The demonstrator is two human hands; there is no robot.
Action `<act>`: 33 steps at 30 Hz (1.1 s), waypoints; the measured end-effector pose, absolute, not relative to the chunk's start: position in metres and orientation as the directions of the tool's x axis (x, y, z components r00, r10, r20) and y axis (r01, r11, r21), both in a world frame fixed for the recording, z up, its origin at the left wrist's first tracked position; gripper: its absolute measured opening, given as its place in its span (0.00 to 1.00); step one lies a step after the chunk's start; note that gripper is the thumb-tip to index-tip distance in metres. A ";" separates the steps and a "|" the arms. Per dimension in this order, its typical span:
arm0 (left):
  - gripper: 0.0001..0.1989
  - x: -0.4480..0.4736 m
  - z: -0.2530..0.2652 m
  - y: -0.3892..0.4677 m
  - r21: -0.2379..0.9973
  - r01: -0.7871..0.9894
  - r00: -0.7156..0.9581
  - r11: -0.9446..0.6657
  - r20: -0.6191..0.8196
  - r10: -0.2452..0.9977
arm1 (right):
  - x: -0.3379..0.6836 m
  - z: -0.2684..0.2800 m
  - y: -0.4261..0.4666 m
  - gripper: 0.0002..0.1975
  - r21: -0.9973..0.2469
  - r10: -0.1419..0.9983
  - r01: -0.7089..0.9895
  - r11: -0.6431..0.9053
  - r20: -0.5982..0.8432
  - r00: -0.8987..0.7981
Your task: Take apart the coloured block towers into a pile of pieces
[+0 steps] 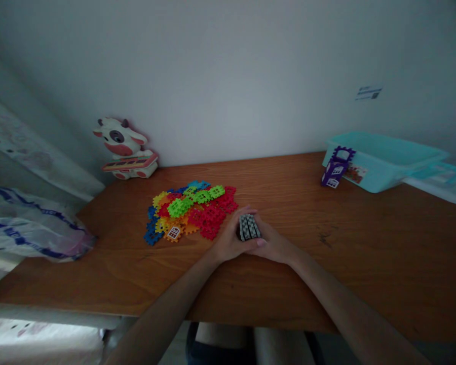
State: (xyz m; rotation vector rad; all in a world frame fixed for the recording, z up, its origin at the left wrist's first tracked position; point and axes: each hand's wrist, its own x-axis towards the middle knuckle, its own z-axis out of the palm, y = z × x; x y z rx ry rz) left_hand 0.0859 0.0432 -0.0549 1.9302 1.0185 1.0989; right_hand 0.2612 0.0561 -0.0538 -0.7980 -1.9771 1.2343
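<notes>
Just above the table, my left hand (230,241) and my right hand (275,244) are cupped together around a stack of grey plastic tiles (250,227). The stack's notched edges show between my palms; how many tiles it has is hard to make out. My left fingers wrap its far side and the left thumb lies along the near side, while my right palm presses from the right. To the left of my hands spreads a loose pile of interlocking plastic tiles (211,215) in red, green, yellow, orange and blue, several with window patterns.
A purple tile construction (335,170) leans by a turquoise bin (387,175) at the back right, with a pale lid (444,185) beside it. A cow-shaped toy keyboard (127,152) stands at the back left. A plastic bag (34,223) lies at the left edge of the wooden table (383,268).
</notes>
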 end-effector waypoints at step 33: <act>0.34 0.088 -0.053 0.050 0.988 -0.146 0.208 -0.051 0.081 0.975 | 0.252 -0.056 0.058 0.36 -0.908 0.832 0.237 0.347 0.181 -0.524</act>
